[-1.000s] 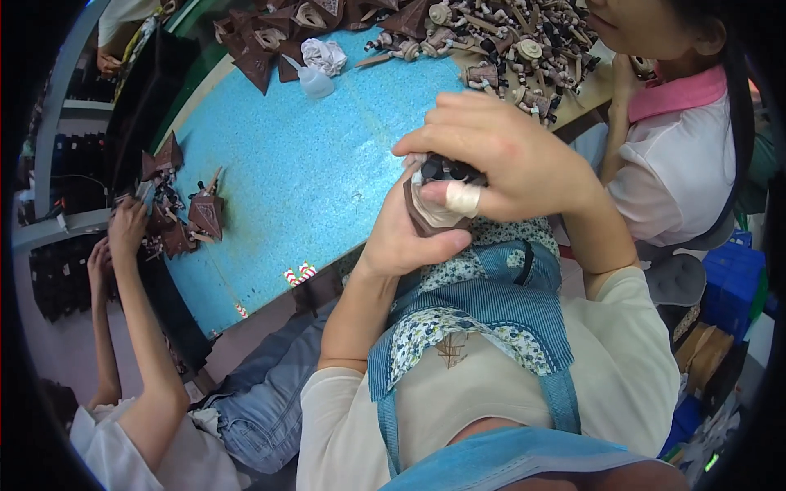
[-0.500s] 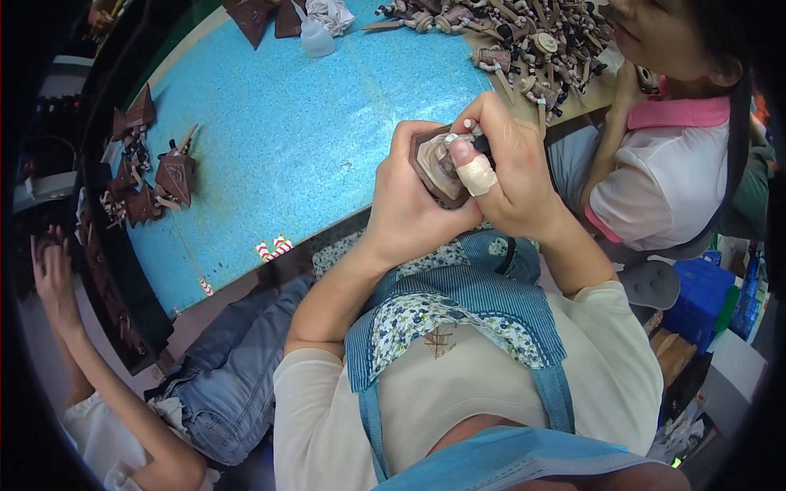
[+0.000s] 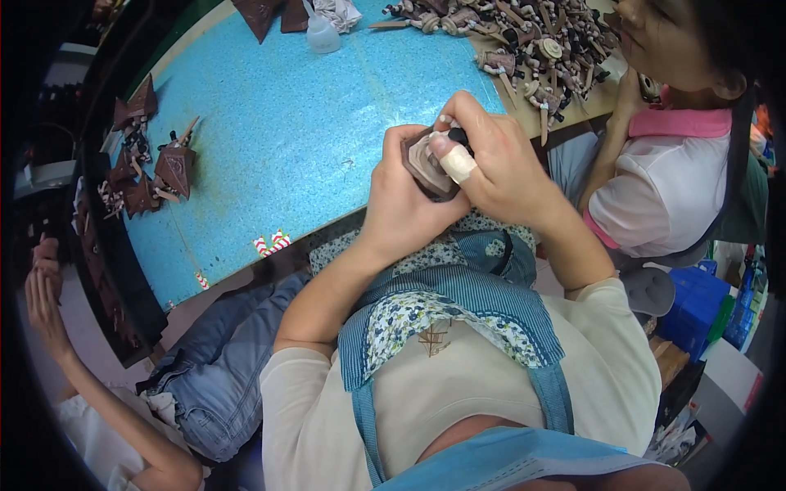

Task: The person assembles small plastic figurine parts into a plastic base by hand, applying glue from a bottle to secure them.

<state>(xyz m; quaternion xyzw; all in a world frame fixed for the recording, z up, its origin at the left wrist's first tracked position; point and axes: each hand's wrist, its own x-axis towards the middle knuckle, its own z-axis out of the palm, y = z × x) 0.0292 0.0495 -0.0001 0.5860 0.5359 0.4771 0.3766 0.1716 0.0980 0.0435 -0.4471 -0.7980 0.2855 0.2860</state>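
In front of my chest, my left hand (image 3: 395, 200) is wrapped round a brown, angular figurine base (image 3: 422, 164) with a paler beige top. My right hand (image 3: 501, 168) comes in from the right, its fingers bent and its thumb, wrapped in beige tape, pressing down over the base. Between those right fingers shows a small figurine part (image 3: 459, 136) with a black end and pale bits. Most of that part is hidden by the thumb and fingers, so its full shape and whether it is joined to the base cannot be seen.
The blue-topped table (image 3: 270, 123) carries brown figurine pieces (image 3: 174, 170) at left and a squeeze bottle (image 3: 322, 34) at the back. A heap of small figurines (image 3: 548, 53) covers the back right. One co-worker (image 3: 671, 164) sits at right; another's hand (image 3: 42, 311) is at far left.
Both my hands have shifted slightly left with the base. My right thumb has moved over the base, and the black end shows more clearly. The left co-worker's hand has moved a little.
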